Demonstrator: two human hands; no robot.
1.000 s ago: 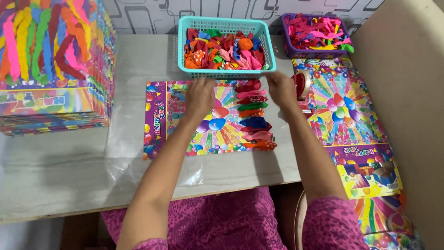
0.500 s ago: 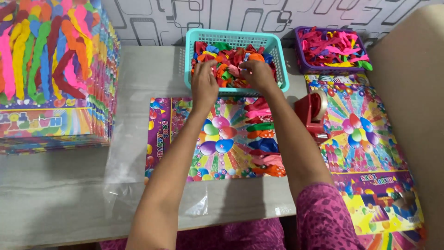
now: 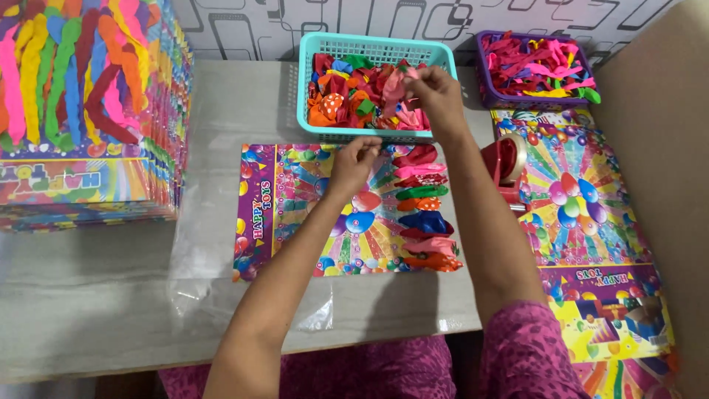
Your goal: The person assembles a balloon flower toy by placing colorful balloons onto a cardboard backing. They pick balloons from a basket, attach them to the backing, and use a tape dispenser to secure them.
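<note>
The right hand (image 3: pixel 436 92) is pinching a pink balloon (image 3: pixel 399 83) over the teal basket (image 3: pixel 375 52) at 12 o'clock, while the left hand (image 3: pixel 353 164), fingers curled and holding nothing I can see, is pressing the colourful card (image 3: pixel 295 214) flat on the counter (image 3: pixel 111 310).

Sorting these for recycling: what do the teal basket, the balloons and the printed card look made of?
Teal basket: rigid plastic, judging by its moulded mesh walls. Balloons: likely latex rubber, limp and matte. Printed card: glossy paperboard, probably; it lies flat.
</note>
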